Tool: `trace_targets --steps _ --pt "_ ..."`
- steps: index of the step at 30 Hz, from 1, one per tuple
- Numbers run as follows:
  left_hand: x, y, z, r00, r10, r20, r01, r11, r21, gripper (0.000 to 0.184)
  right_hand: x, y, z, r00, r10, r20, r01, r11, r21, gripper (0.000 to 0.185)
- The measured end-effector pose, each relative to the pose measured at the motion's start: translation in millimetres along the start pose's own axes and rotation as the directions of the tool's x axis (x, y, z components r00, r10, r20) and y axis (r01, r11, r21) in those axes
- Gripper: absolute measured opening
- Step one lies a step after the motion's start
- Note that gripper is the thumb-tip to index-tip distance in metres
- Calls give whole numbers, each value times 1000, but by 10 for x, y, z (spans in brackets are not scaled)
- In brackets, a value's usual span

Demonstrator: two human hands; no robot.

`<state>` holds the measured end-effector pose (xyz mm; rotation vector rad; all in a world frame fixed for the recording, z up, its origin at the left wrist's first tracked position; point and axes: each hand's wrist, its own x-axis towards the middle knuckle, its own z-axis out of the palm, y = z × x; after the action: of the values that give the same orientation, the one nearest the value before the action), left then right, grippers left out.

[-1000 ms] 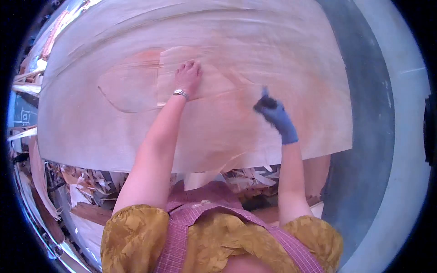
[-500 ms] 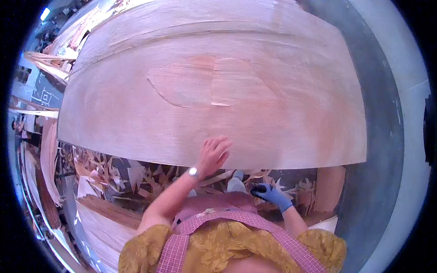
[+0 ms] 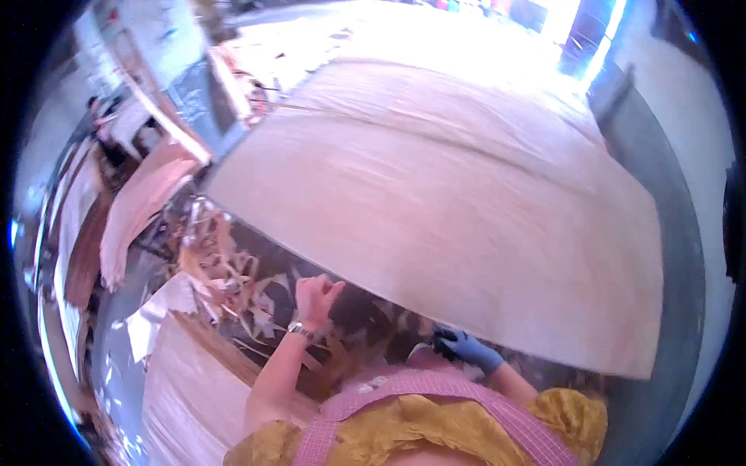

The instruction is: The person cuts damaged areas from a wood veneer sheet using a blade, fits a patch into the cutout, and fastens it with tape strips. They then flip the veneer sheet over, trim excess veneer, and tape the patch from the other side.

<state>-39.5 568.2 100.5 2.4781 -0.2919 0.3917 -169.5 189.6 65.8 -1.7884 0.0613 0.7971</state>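
A large pale wood veneer sheet (image 3: 458,225) lies in front of me, blurred, with a long crease across its far part. My bare left hand (image 3: 317,301), a watch on its wrist, hangs just off the sheet's near edge with the fingers curled in; nothing shows in it. Close to my body, by the same edge, is my right hand (image 3: 468,347) in a blue glove. Its fingers are bent around something black at their tips, which could also be the glove's dark coating.
Torn veneer scraps (image 3: 221,268) litter the floor left of the sheet. A stack of veneer (image 3: 183,388) lies at lower left, and longer strips (image 3: 140,210) stand further left. A grey floor strip (image 3: 660,155) runs along the right.
My view has swung left and up. My left hand has moved off the sheet and its fingers have curled. The patch pieces seen earlier on the sheet cannot be made out now.
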Motion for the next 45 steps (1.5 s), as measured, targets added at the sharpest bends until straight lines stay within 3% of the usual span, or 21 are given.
trace_targets --steps 1,2,4,5,7,8,10,11,13,15,18,22,26,29,33,35,37,38,39,42,45 --pt "231 -189 -219 1000 -25 -9 26 999 33 34 236 -13 77 988 -151 37 153 987 -41 25" --pt "478 -368 -384 999 -36 3 36 998 55 36 475 -41 140 993 -27 115 19 997 72 25" --pt "975 -653 -538 999 -35 -13 36 999 20 35 1093 73 232 788 -578 -214 481 794 -373 22" --pt "1240 -820 -583 999 -28 -30 27 999 -32 33 1501 200 89 734 -648 -205 321 597 -735 18" --pt "1638 -1470 -535 992 -128 18 128 949 -287 24 1743 -461 -277 633 -743 -216 -125 177 -976 10" --pt "1747 -1541 -680 987 -155 32 151 863 -482 21 1842 -877 -444 466 -751 -467 -197 427 -883 12" --pt "1933 -2004 -880 965 -216 148 255 904 -342 24 2200 -1070 -972 393 -535 -748 -358 660 -660 24" --pt "2042 -2317 -865 958 -230 172 274 909 -313 28 2369 -1095 -1233 420 -386 -821 -562 600 -569 34" --pt "2047 -2740 -1031 921 -296 255 377 845 -380 29 2718 -864 -1583 256 -398 -881 -784 448 -430 43" --pt "1969 -2996 -1158 929 -210 304 262 955 -139 27 2849 -494 -1835 244 -211 -946 -862 399 -311 50" --pt "2031 -3812 -1243 883 -256 393 356 911 -208 25 2790 -299 -2006 296 -79 -952 -840 453 -299 53" --pt "2434 -3857 -1366 860 -249 446 374 902 -217 29 2641 -333 -1858 368 2 -930 -832 448 -328 54" --pt "2840 -4058 -1211 849 -117 515 169 984 -55 24 2621 -355 -1783 357 -16 -934 -847 417 -330 49" --pt "3136 -3964 -1172 809 -38 586 136 983 -124 24 2590 -551 -1641 287 -92 -953 -852 430 -298 46" --pt "3446 -3996 -1179 818 -32 575 140 980 -144 23 2814 -728 -1464 108 -331 -937 -807 522 -278 44" --pt "3682 -3857 -1318 887 -19 461 110 979 -173 25 2940 -1030 -1231 111 -520 -847 -676 585 -448 35" --pt "3955 -4153 -1347 937 -163 308 252 927 -277 28 3102 -1301 -1025 243 -714 -657 -500 488 -716 24" --pt "4151 -3874 -1481 947 -193 258 306 788 -534 35 3291 -1297 -907 227 -608 -761 -424 642 -639 42" --pt "4383 -3802 -1684 975 -152 161 208 879 -429 40 3310 -1695 -733 291 -561 -775 -385 673 -632 33" --pt "5033 -3769 -2029 925 -380 -3 230 567 -791 52 3773 -2177 -491 239 -493 -837 -363 754 -548 14" --pt "5683 -3737 -2219 960 -208 -187 -48 537 -842 63 4155 -3030 -63 196 -544 -816 -84 820 -567 19"
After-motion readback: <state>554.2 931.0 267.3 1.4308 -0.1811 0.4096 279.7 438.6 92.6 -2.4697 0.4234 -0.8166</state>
